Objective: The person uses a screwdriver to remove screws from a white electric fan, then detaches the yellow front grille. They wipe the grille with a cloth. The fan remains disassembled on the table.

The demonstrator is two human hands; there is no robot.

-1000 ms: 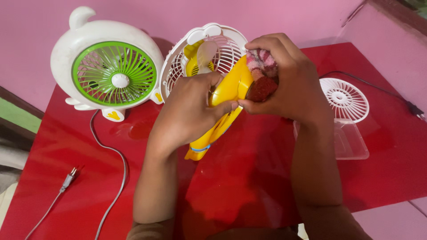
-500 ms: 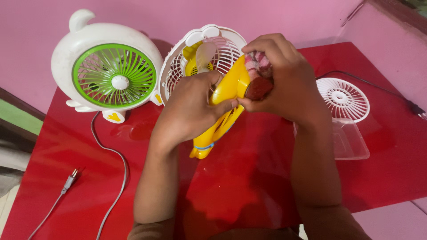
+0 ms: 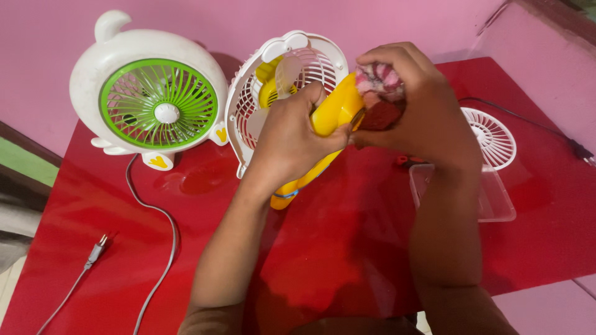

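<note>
Wiping, by the look of it: yellow plastic piece (image 3: 332, 108) held at centre frame, above the red table (image 3: 93, 205), just in front of the open white fan (image 3: 248, 111). Left hand (image 3: 292, 142) clamped around the middle of the piece, fingers wrapped over its top edge, thumb side hidden. Right hand (image 3: 422, 118) closed on a bunched cloth (image 3: 380, 93), pink-and-white above and dark red below, pressed against the upper end of the piece.

Yellow piece long, curved and glossy, tilted from upper right down to lower left; lower end poking out under the left wrist, with a thin blue band near the tip. Upper end mostly covered by cloth and fingers, so shape there hard to tell.

Judged need for any further rubbing: firm hold from the left, steady pressure from the cloth, care with the thin plastic edge.

Upper left of the frame: second white fan with green grille (image 3: 158, 105), grey cord (image 3: 155, 229) trailing down to a loose plug (image 3: 96, 248). Right of the frame: detached white grille (image 3: 493, 136) beside a clear plastic tray (image 3: 490, 198).
</note>
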